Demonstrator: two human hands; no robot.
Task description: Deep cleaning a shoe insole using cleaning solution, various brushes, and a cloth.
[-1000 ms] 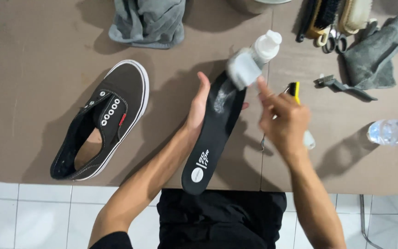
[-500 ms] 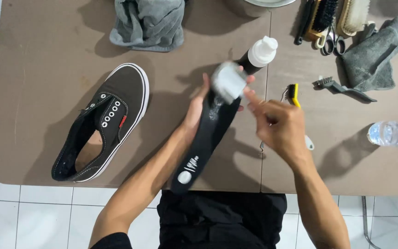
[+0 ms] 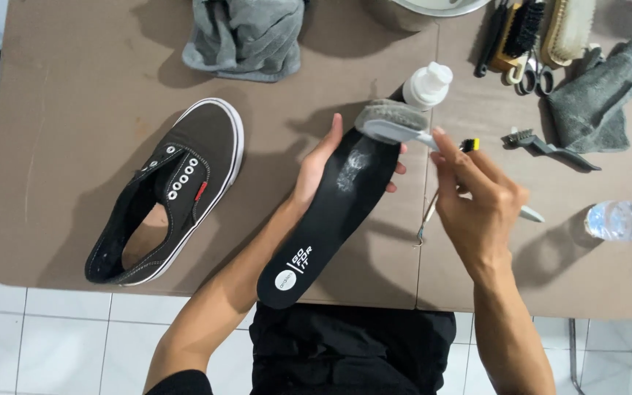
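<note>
My left hand (image 3: 317, 162) holds a black insole (image 3: 328, 219) from underneath, tilted over the table's near edge, with white foam smeared near its upper end. In my right hand (image 3: 477, 201) is a white-handled brush (image 3: 393, 124), its grey bristle head resting on the insole's top end. A white-capped bottle (image 3: 427, 84) stands just behind the brush. A black low-top shoe (image 3: 166, 192) with a white sole and no laces lies on the table to the left.
On the brown table (image 3: 74, 95) lie a grey towel (image 3: 246, 36), several brushes and scissors (image 3: 532, 36) at the back right, a grey cloth (image 3: 597, 99), a small dark brush (image 3: 546, 144), a metal pick (image 3: 427, 212) and a clear water bottle (image 3: 627, 221). White floor tiles lie below.
The brush has swept from above the insole's upper end down onto it, and a white foam smear now shows on the insole. The insole has shifted slightly.
</note>
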